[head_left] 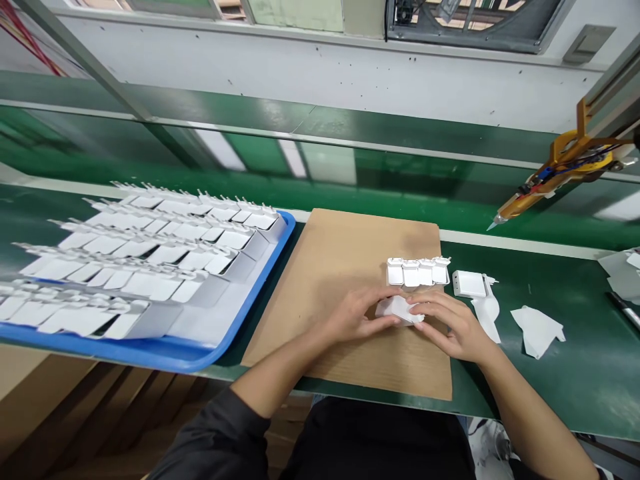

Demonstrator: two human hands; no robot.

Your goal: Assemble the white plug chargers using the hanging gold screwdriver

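The left hand (357, 313) and right hand (453, 323) meet over a flat brown cardboard sheet (330, 280), fingers curled and pinching a small white folded paper piece (397, 309) held between the fingertips of both hands. Just beyond the fingers stands a row of four small white boxes (418, 271). A glossy blue tray (250, 293) of white folded cartons lies well left of the left fingers.

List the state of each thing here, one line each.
left hand: holds the white piece.
right hand: holds the white piece.
white piece: held over the cardboard sheet.
blue tray: full of white parts in rows.
small white boxes: lined up, untouched.
orange tool: hanging, unheld.
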